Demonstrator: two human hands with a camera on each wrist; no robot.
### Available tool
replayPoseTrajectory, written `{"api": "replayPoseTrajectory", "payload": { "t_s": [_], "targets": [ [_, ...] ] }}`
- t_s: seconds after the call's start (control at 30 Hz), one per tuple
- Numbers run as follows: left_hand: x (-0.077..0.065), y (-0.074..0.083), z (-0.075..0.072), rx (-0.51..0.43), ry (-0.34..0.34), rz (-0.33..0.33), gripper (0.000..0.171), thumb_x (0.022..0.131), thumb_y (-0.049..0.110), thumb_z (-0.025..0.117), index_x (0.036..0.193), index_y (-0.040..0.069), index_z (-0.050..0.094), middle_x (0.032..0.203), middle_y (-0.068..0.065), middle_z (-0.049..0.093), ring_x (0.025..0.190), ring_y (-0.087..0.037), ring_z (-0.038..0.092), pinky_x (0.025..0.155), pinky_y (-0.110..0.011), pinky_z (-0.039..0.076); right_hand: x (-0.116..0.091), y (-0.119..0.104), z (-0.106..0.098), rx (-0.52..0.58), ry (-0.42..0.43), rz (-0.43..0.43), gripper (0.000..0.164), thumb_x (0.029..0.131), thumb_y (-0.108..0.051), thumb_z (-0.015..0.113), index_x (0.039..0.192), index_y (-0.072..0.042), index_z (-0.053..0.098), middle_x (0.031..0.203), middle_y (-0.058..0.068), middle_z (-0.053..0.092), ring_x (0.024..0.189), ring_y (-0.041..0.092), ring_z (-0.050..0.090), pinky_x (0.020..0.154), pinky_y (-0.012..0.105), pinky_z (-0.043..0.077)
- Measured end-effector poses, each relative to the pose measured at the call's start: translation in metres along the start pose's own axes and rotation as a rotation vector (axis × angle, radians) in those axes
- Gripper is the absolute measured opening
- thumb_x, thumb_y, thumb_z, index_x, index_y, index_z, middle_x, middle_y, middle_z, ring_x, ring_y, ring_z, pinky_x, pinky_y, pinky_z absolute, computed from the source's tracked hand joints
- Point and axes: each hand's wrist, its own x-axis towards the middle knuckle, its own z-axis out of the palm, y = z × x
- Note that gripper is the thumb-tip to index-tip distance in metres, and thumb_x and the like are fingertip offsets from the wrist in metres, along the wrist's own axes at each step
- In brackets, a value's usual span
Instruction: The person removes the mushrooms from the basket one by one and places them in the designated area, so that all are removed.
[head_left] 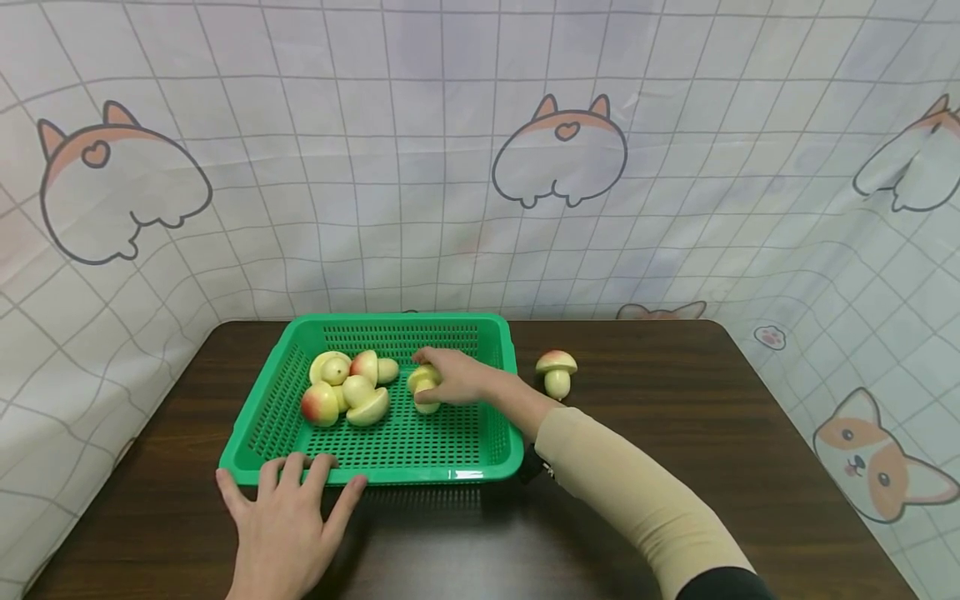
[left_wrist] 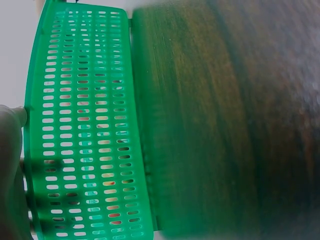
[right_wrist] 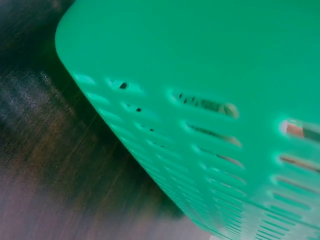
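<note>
My right hand (head_left: 457, 377) reaches over the basket's right side and grips a yellow-green toy mushroom (head_left: 426, 388), thumb on the near side and fingers around the far side. It is inside a green plastic basket (head_left: 390, 477) with slotted walls. My left hand (head_left: 288, 521) has its fingers spread, with the fingertips on the near rim at the left corner. Several more toy mushrooms (head_left: 321, 405) lie in a cluster in the left half of the basket, some with reddish caps. In the right wrist view the slotted basket wall (right_wrist: 200, 60) hides my right hand.
Another toy mushroom (head_left: 557, 372) with a red-tinged cap stands on the dark wooden table (head_left: 675, 433), right of the basket. A white gridded cloth (head_left: 360, 167) with cartoon corgis hangs behind and around the table. Beside the basket's near right corner, a dark strap (head_left: 534, 465) shows under the right sleeve.
</note>
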Motion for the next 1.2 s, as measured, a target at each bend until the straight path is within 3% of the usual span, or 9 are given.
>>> {"api": "replayPoseTrajectory", "payload": {
  "t_s": [0.37, 0.63, 0.9, 1.2],
  "targets": [
    [0.0003, 0.0005, -0.0004, -0.009, -0.001, -0.006, 0.049, 0.097, 0.057, 0.062, 0.107, 0.010, 0.068, 0.106, -0.019, 0.064, 0.111, -0.049, 0.052, 0.103, -0.085, -0.004, -0.0017, -0.0024, 0.0001, -0.106, -0.046, 0.014, 0.061, 0.094, -0.022, 0.078, 0.146, -0.006, 0.051, 0.126, 0.009, 0.058, 0.097, 0.018, 0.056, 0.076, 0.030, 0.049],
    [0.0000, 0.0009, -0.0003, -0.004, 0.004, -0.005, 0.049, 0.097, 0.058, 0.062, 0.107, 0.010, 0.068, 0.106, -0.019, 0.064, 0.110, -0.049, 0.052, 0.103, -0.085, -0.004, 0.0000, -0.0010, 0.0011, -0.105, -0.014, -0.043, 0.038, 0.102, -0.020, 0.065, 0.136, -0.004, 0.057, 0.119, 0.007, 0.062, 0.091, 0.017, 0.057, 0.075, 0.030, 0.048],
    [-0.0006, 0.0010, -0.0003, -0.003, 0.009, -0.003, 0.050, 0.097, 0.058, 0.062, 0.107, 0.010, 0.068, 0.105, -0.019, 0.063, 0.109, -0.050, 0.052, 0.103, -0.085, -0.002, -0.0012, -0.0022, 0.0008, -0.067, 0.012, -0.076, 0.032, 0.101, -0.019, 0.068, 0.129, -0.006, 0.063, 0.117, 0.005, 0.065, 0.092, 0.015, 0.058, 0.076, 0.028, 0.049],
    [0.0002, 0.0012, -0.0012, 0.007, -0.025, -0.006, 0.051, 0.098, 0.057, 0.060, 0.111, 0.009, 0.070, 0.107, -0.020, 0.063, 0.110, -0.050, 0.051, 0.102, -0.086, -0.002, -0.0042, -0.0020, -0.0024, 0.014, 0.074, -0.098, 0.035, 0.100, -0.022, 0.070, 0.130, -0.005, 0.065, 0.118, 0.003, 0.066, 0.091, 0.013, 0.060, 0.074, 0.026, 0.051]
  ]
}}
